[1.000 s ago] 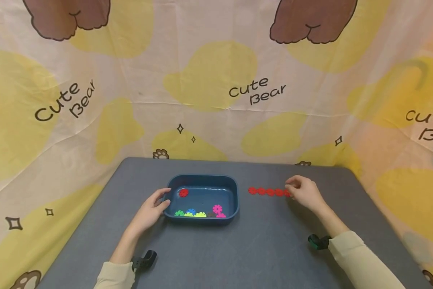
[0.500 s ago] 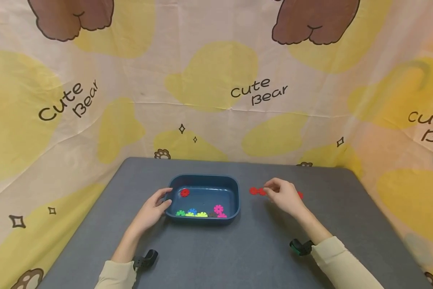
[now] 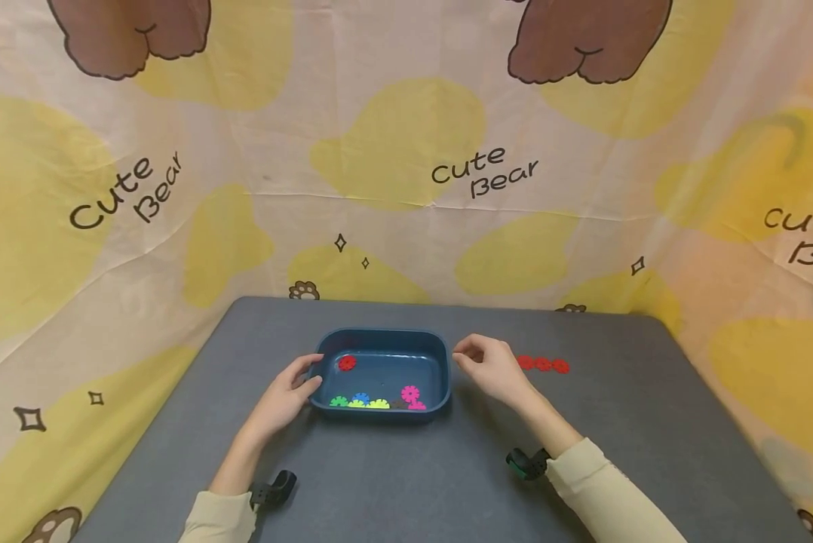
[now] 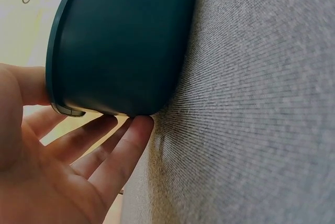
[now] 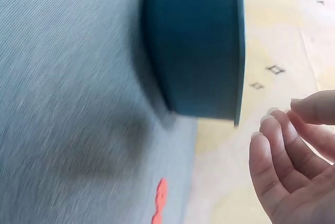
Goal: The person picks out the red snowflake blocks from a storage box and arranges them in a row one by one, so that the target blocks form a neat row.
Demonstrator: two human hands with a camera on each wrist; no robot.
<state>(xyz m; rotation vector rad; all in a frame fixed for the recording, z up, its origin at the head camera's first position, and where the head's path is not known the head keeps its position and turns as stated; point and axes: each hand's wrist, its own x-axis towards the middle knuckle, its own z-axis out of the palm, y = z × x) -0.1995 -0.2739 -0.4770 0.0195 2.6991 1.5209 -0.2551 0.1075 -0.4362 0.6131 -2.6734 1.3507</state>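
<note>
A dark blue plastic tray (image 3: 382, 414) stands on the table, its left end held by my left hand (image 3: 286, 391). In the left wrist view, my fingertips (image 4: 138, 124) press against the tray's end wall and the thumb lies at its rim. My right hand (image 3: 491, 368) hovers just off the tray's right end, fingers loosely bent, nothing visible between thumb and fingertips. Right of it lies a row of red notched plastic discs (image 3: 543, 364), partly hidden by the hand. Inside the tray, one red disc (image 3: 347, 363) lies at the back left.
Along the tray's near side lie several more notched discs: green (image 3: 339, 401), blue (image 3: 360, 397), yellow (image 3: 378, 403) and pink (image 3: 409, 394). A printed cloth (image 3: 393, 151) rises behind the grey table (image 3: 406, 483). A dark band (image 3: 527, 463) circles my right wrist.
My right hand has travelled left along the red row, from its right end to beside the tray, uncovering the row's right part. The left hand stays at the tray.
</note>
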